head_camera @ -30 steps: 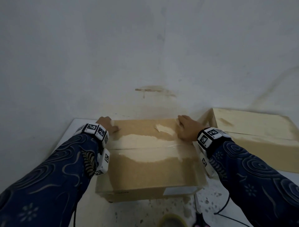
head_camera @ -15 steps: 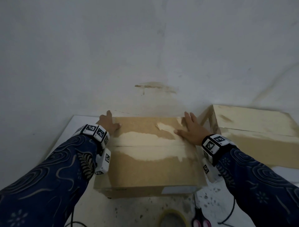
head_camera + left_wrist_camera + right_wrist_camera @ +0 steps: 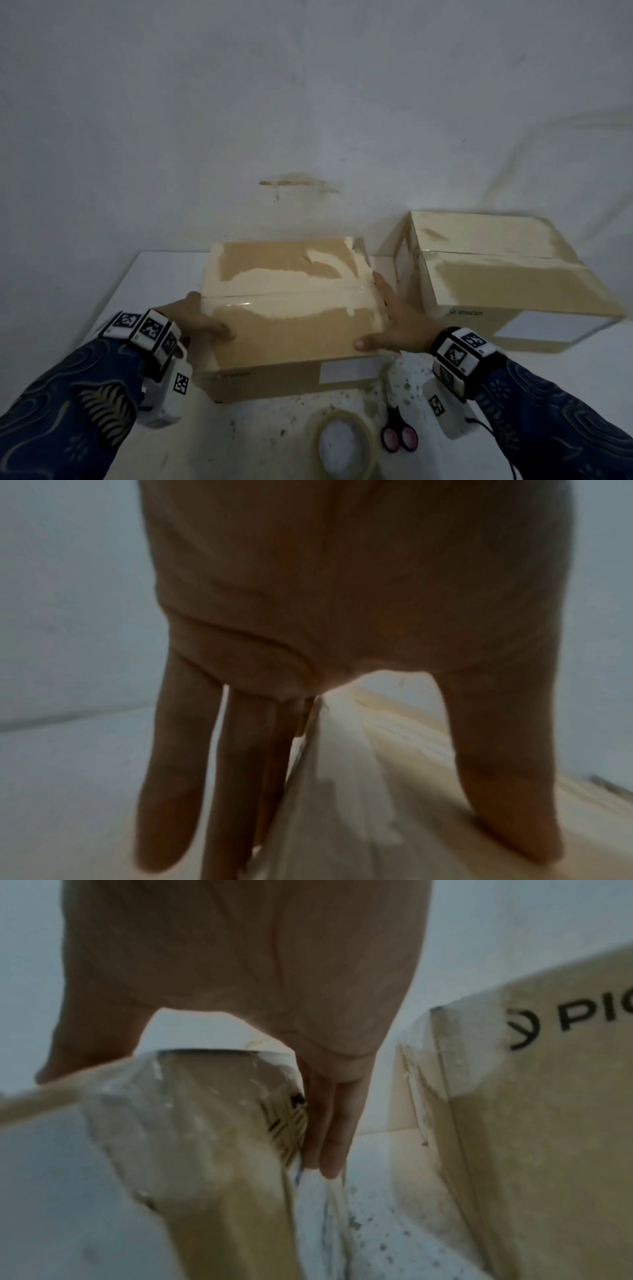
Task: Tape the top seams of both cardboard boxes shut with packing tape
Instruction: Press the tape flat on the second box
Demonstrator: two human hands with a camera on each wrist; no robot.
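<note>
I am looking down at a white table (image 3: 113,308) against a pale wall. The near cardboard box (image 3: 294,329) sits in the middle of it, plain brown, its top flaps closed along a seam that runs left to right. Clear glossy tape covers that seam and wraps down the box's ends, where it looks wrinkled and shiny. Pale patches on the top show where the brown surface has been torn away, and a white label sits on the front face.

My left hand (image 3: 191,317) is against the box's left end, fingers straight and slightly spread down the side wall, thumb lying on the top. My right hand (image 3: 394,325) mirrors it at the right end: fingers straight and pressed together along the side, thumb on the top near the front edge.

The second cardboard box (image 3: 507,274) stands just beside the first, to the right and farther back, with similar torn patches, a label and a dark printed logo.

Near the front edge lie a roll of clear packing tape (image 3: 344,445) and pink-handled scissors (image 3: 397,431), side by side.
</note>
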